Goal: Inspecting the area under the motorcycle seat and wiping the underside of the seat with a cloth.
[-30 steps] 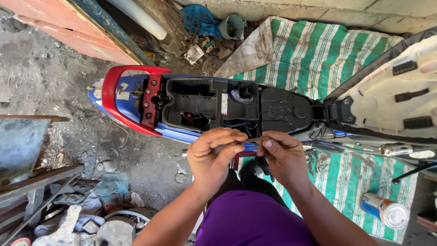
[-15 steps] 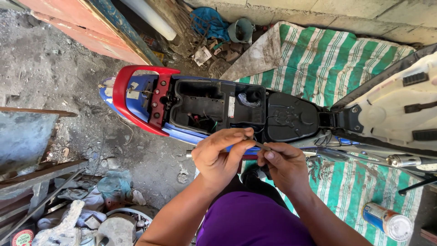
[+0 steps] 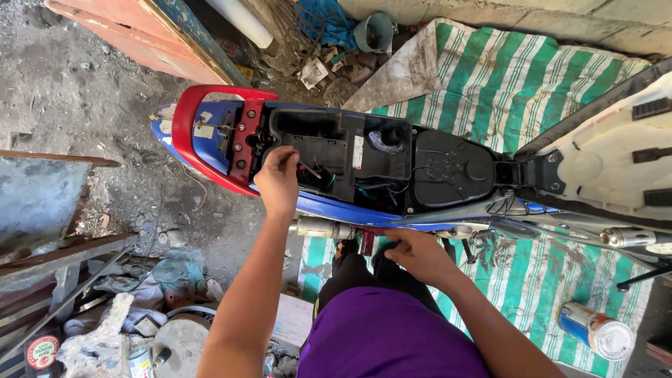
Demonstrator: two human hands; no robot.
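A motorcycle stands below me with its seat raised. This bares the black under-seat compartment, the blue tail panels and the red grab rail. My left hand reaches over the near side to the compartment's left rim, by the dark red bracket. Its fingers are bunched with the tips pointing down, and whatever is between them is hidden. My right hand is lower, by the bike's near underside just above my knee. Its fingers curl out of sight.
A green and white striped cloth lies under the bike. A tin can lies on it at the lower right. The exhaust pipe sticks out on the right. Rags, tins and scrap are piled at the lower left, and rubble lies behind the bike.
My hands were together in front of me on a small blue-handled thing. They have parted: the left went up to the compartment's rim and the right dropped toward the bike's underside.
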